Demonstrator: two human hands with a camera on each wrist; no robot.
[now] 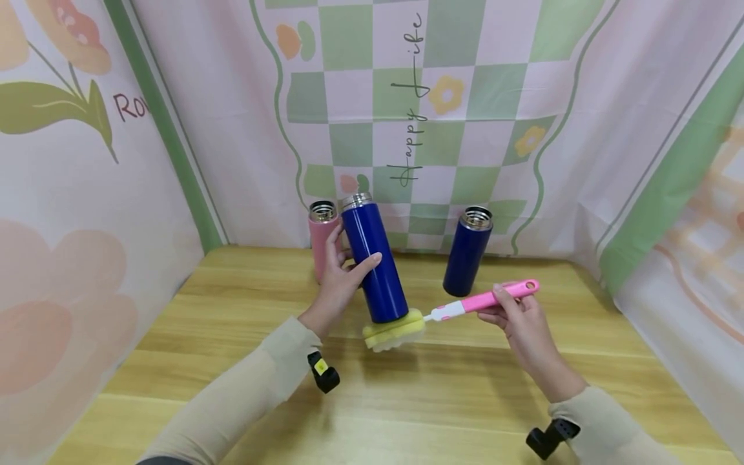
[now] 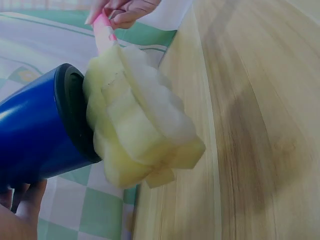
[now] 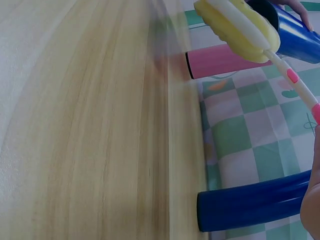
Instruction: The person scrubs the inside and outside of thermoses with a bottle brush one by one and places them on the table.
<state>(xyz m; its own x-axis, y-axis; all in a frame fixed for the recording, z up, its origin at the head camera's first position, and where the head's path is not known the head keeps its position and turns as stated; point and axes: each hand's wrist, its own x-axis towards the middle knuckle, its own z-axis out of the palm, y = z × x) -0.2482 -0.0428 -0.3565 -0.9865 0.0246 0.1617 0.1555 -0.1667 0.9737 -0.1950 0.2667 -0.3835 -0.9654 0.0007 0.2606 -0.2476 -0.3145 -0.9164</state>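
My left hand (image 1: 344, 274) grips a tall blue thermos bottle (image 1: 374, 261) around its middle, tilted, with its lidless steel mouth up. In my right hand (image 1: 523, 326) is the pink-and-white handle of a bottle brush (image 1: 465, 305), pinched between thumb and fingers. The brush's yellow and white sponge head (image 2: 135, 120) lies against the black base of the blue bottle in the left wrist view. From the right wrist, the sponge overlaps that base, and the handle runs down to my thumb.
A pink bottle (image 1: 323, 239) without a lid stands behind my left hand. Further right stands a shorter dark blue bottle (image 1: 467, 253), also lidless. Both are near the back edge of the wooden table (image 1: 232, 310), before a checkered cloth (image 1: 395, 97).
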